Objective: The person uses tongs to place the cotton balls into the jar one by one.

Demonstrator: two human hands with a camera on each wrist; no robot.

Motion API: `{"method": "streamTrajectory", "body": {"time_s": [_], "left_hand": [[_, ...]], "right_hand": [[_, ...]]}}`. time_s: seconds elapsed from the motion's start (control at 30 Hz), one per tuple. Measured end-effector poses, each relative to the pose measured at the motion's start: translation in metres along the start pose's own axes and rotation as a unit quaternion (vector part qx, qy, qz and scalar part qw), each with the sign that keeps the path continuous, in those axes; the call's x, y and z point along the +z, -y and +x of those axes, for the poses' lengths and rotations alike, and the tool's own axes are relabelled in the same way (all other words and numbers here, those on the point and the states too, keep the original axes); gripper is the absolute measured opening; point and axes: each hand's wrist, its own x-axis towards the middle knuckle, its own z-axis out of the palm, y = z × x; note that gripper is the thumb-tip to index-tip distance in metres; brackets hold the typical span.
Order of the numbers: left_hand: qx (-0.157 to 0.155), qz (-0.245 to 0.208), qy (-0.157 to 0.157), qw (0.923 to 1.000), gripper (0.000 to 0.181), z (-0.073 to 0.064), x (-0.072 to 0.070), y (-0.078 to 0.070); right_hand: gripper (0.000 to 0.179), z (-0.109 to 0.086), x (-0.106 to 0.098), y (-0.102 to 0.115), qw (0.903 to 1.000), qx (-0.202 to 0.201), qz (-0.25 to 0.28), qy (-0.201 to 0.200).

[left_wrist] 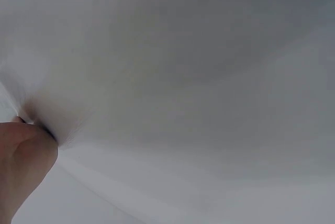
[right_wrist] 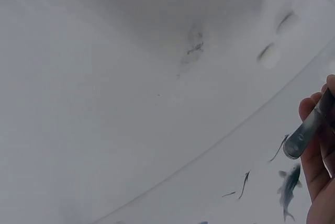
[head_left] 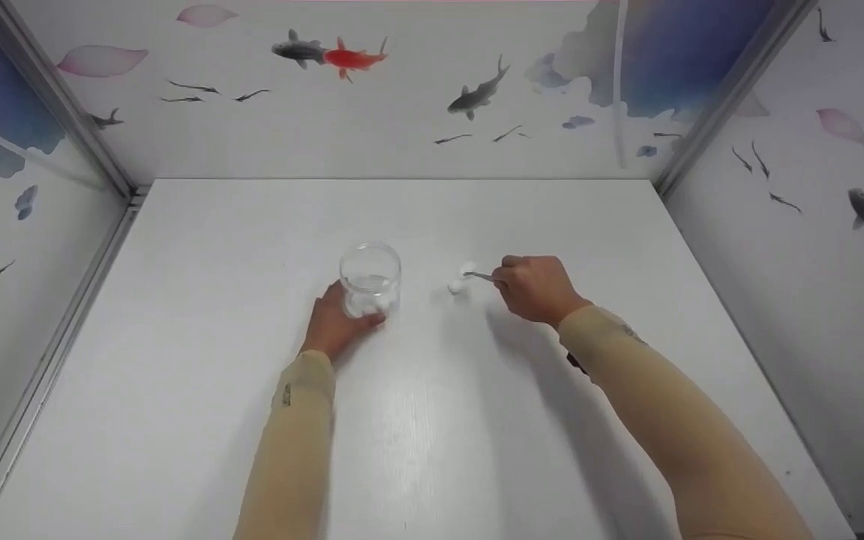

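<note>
My left hand (head_left: 336, 324) grips the lower left side of a clear round jar (head_left: 370, 262), thumb across its front. Whitish lumps, blurred by the wall, show low in the jar. In the left wrist view only the left thumb (left_wrist: 26, 161) is plain. My right hand (head_left: 541, 289) pinches metal tweezers (head_left: 481, 277), whose rounded back end also shows in the right wrist view. Their tip points left, over small white balls (head_left: 455, 286) that look like cotton balls. Whether the tips hold one, I cannot tell. Two balls (right_wrist: 269, 56) lie on the surface in the right wrist view.
A white tabletop (head_left: 402, 450) lies under both hands. White panels (head_left: 402, 135) printed with fish and petals rise at the back and both sides, joined by metal corner posts. Shadows of the arms fall across the table.
</note>
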Motion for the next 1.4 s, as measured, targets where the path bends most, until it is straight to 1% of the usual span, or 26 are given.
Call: {"method": "streamTrajectory", "body": {"time_s": [0.13, 0.27, 0.43, 0.6, 0.83, 0.97, 1.17, 1.27, 1.4], "left_hand": [[0.001, -0.005, 0.0, 1.0, 0.104, -0.001, 0.0, 0.001], [-0.008, -0.007, -0.001, 0.9999, 0.105, -0.001, 0.0, 0.0], [-0.012, -0.003, 0.0, 0.9999, 0.103, -0.001, 0.001, -0.001], [-0.01, 0.004, -0.003, 0.9999, 0.101, -0.001, 0.0, -0.002], [-0.004, 0.003, -0.004, 1.0, 0.101, -0.002, -0.001, -0.003], [0.007, 0.014, -0.004, 0.9999, 0.1, 0.0, 0.0, -0.001], [0.017, 0.02, -0.009, 0.9996, 0.098, 0.002, 0.0, 0.002], [0.013, 0.018, -0.009, 0.9997, 0.099, 0.002, 0.0, 0.003], [0.005, 0.011, -0.003, 0.9999, 0.101, 0.001, 0.001, 0.003]], "right_hand": [[0.013, 0.007, 0.001, 0.006, 0.9999, -0.007, 0.0, -0.009], [0.013, 0.015, 0.001, 0.012, 0.9997, -0.019, 0.0, -0.015], [0.014, 0.025, 0.0, 0.019, 0.999, -0.037, 0.004, -0.026], [0.013, 0.041, -0.005, 0.026, 0.9985, -0.045, 0.004, -0.032], [0.013, 0.067, -0.011, 0.048, 0.997, -0.064, -0.007, -0.042], [0.013, 0.078, -0.009, 0.06, 0.997, -0.07, -0.011, -0.032], [0.014, 0.082, 0.001, 0.069, 0.9969, -0.078, 0.003, -0.015], [0.013, 0.081, 0.005, 0.07, 0.9963, -0.085, 0.007, -0.011], [0.009, 0.079, 0.008, 0.069, 0.9956, -0.092, -0.008, -0.014]]}}
